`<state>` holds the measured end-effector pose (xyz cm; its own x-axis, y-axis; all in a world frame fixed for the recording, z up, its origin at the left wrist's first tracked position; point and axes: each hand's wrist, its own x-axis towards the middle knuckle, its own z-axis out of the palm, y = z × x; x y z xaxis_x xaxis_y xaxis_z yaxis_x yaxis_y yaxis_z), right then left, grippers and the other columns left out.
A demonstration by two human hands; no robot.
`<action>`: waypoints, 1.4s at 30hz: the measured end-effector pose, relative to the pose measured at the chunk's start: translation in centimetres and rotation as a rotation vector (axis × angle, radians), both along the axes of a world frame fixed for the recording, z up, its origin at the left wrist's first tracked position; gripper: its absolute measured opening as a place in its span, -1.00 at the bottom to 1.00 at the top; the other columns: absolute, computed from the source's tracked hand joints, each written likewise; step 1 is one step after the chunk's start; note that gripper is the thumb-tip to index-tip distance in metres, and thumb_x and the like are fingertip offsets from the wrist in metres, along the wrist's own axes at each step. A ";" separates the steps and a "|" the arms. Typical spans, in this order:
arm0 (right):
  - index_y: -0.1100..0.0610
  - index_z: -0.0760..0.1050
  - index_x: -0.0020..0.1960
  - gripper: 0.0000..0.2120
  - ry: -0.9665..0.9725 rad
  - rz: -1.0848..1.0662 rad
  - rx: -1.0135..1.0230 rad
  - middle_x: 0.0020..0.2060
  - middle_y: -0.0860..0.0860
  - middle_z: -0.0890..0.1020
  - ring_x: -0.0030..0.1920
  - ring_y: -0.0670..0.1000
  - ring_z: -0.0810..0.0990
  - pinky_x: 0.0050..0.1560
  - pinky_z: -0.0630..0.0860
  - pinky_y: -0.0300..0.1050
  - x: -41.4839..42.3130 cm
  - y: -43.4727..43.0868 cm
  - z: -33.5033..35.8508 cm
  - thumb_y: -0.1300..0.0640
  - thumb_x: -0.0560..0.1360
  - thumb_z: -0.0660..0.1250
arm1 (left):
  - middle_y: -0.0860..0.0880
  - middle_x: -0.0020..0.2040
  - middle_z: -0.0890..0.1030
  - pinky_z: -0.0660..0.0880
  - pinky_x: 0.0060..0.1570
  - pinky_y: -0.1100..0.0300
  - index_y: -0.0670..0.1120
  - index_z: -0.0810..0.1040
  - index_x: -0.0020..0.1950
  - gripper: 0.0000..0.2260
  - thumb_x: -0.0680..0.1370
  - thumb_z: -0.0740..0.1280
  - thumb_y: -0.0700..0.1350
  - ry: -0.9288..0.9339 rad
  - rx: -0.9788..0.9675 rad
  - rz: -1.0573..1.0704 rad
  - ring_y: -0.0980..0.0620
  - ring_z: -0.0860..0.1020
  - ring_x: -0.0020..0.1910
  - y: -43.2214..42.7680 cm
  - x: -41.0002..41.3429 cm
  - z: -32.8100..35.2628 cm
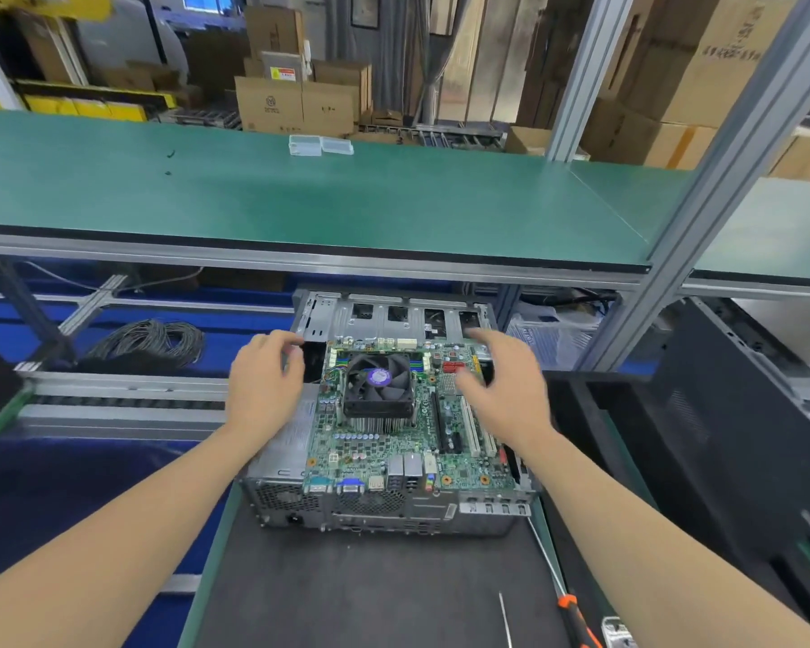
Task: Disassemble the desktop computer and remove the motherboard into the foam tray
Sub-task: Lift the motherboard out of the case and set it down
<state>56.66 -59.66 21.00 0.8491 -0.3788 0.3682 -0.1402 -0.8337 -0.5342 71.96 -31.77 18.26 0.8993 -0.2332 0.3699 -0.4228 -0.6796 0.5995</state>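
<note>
An opened grey desktop case [384, 512] lies on the dark mat in front of me, its rear ports facing me. Inside it sits the green motherboard [379, 453] with a black cooler fan [379, 383] on top. My left hand [265, 383] hovers at the board's far left corner, fingers loosely curled, holding nothing that I can see. My right hand [506, 390] is spread over the board's right side above the expansion slots, fingers straight and blurred. No foam tray is in view.
An orange-handled screwdriver [567, 596] lies on the mat at the lower right. A black case panel [721, 441] stands to the right. A green shelf [347, 203] with two clear plastic boxes [320, 145] spans above. Coiled black cable [150, 343] lies at the left.
</note>
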 end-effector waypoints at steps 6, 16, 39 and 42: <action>-0.14 0.03 0.65 0.08 0.420 0.575 -0.241 0.53 -0.03 0.26 0.52 0.06 0.24 0.44 0.34 0.08 3.1 7.2 3.3 -0.39 0.32 0.51 | 0.07 -0.09 0.61 0.42 -0.30 0.32 -0.05 0.58 0.32 -0.73 0.69 0.18 -0.22 0.268 -0.076 -0.057 0.15 0.55 -0.23 -2.8 -4.9 1.3; -0.10 0.30 0.58 0.06 0.475 0.313 -0.207 0.31 0.10 0.49 0.30 0.18 0.48 0.26 0.54 0.19 1.7 10.0 5.0 -0.26 0.19 0.67 | 0.26 -0.06 0.46 0.45 -0.22 0.15 0.08 0.33 0.57 -0.62 0.75 0.08 -0.10 0.513 -0.199 -0.149 0.20 0.45 -0.23 -0.8 -10.1 2.1; -0.12 0.25 0.59 0.03 0.361 0.533 -0.158 0.35 0.05 0.39 0.38 0.14 0.33 0.20 0.53 0.12 -17.2 23.5 1.3 -0.22 0.24 0.65 | 0.07 -0.11 0.56 0.39 -0.27 0.26 0.07 0.38 0.02 -0.80 0.65 0.30 -0.23 0.100 -0.355 0.126 0.09 0.51 -0.20 13.2 -29.0 -2.7; -0.11 0.25 0.60 0.04 0.390 0.529 -0.135 0.32 0.04 0.38 0.36 0.13 0.33 0.18 0.53 0.09 -18.9 23.7 -1.3 -0.22 0.23 0.64 | 0.03 -0.04 0.54 0.38 -0.16 0.06 0.04 0.39 0.05 -0.79 0.64 0.23 -0.29 0.078 -0.343 0.222 0.00 0.50 -0.10 12.7 -30.8 -4.1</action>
